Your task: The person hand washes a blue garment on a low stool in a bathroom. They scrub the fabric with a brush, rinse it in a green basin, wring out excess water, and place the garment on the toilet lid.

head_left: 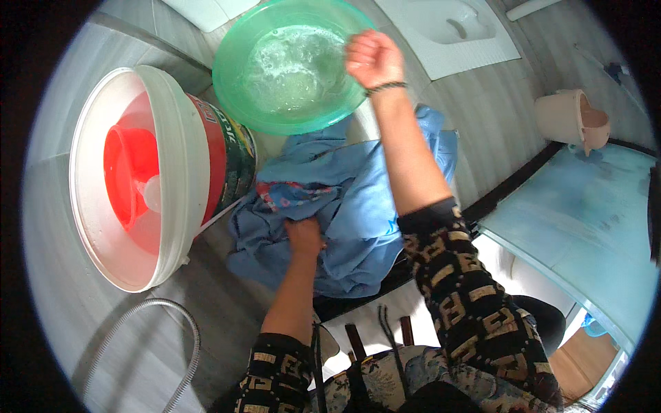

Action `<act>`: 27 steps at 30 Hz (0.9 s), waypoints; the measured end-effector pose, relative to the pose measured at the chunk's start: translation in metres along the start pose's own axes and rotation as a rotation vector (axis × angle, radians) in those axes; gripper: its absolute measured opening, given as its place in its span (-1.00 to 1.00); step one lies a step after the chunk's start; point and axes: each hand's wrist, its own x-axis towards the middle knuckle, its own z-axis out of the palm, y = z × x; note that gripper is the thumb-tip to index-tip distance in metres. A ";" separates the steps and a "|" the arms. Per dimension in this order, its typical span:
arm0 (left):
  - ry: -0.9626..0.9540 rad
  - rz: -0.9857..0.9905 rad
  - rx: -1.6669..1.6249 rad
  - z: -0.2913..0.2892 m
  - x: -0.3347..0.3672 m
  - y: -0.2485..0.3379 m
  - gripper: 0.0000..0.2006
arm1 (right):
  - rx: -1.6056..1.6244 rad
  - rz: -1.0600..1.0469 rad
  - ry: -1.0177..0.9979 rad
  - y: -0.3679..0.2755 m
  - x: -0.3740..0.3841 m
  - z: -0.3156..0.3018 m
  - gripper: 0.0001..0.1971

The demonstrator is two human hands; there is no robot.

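Mid-frame: crumpled blue cloth [361, 203], upper edge reaching beneath green basin [231, 89], foamy water inside. Left hand [305, 237] pressed into cloth's lower folds; fingers mostly hidden, cannot tell how far closed or whether gripping. Right hand [377, 60] at top center, by basin's right rim, fingers curled in to palm, nothing visible in grasp. Left of cloth: white-rimmed bucket [182, 165] just beside, little room. Right: wider room over gray floor [489, 113], bounded by squat toilet [441, 58] above, glass panel [585, 199] lower right.
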 end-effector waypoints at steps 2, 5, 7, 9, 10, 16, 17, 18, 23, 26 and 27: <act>-0.171 0.030 0.044 -0.031 0.003 0.005 -0.38 | -0.129 -0.107 0.231 -0.049 -0.042 -0.004 -0.86; -0.307 0.003 0.040 -0.039 0.008 0.006 -0.20 | -0.525 -0.416 0.884 -0.097 -0.087 -0.024 -0.78; -0.337 0.028 0.009 -0.034 0.011 0.010 -0.10 | -0.671 -0.378 1.206 -0.170 -0.116 -0.077 -0.71; -0.308 0.006 -0.020 -0.027 0.011 0.002 -0.10 | -0.757 -0.277 1.357 -0.178 -0.119 -0.084 -0.75; -0.274 -0.002 -0.032 -0.021 0.012 0.000 -0.09 | -0.958 -0.222 1.357 -0.175 -0.117 -0.088 -0.75; -0.251 0.005 0.047 -0.038 0.008 0.009 -0.03 | -2.069 -0.534 0.919 -0.072 -0.084 -0.070 -0.76; -0.271 0.006 0.038 -0.036 0.009 0.008 -0.02 | -2.095 -0.622 0.829 -0.044 -0.084 -0.046 -0.79; -0.292 -0.002 0.031 -0.035 0.010 0.008 -0.01 | -2.157 -0.828 0.697 -0.017 -0.083 -0.029 -0.80; -0.301 -0.004 0.056 -0.039 0.010 0.010 0.01 | -2.185 -0.550 0.329 0.058 -0.054 0.000 -0.79; -0.310 0.025 0.019 -0.011 0.003 -0.005 -0.06 | -2.223 0.171 0.545 0.069 -0.003 -0.002 -0.77; -0.274 0.021 0.020 -0.009 0.002 -0.009 -0.09 | -2.214 0.408 0.589 0.067 0.017 -0.006 -0.76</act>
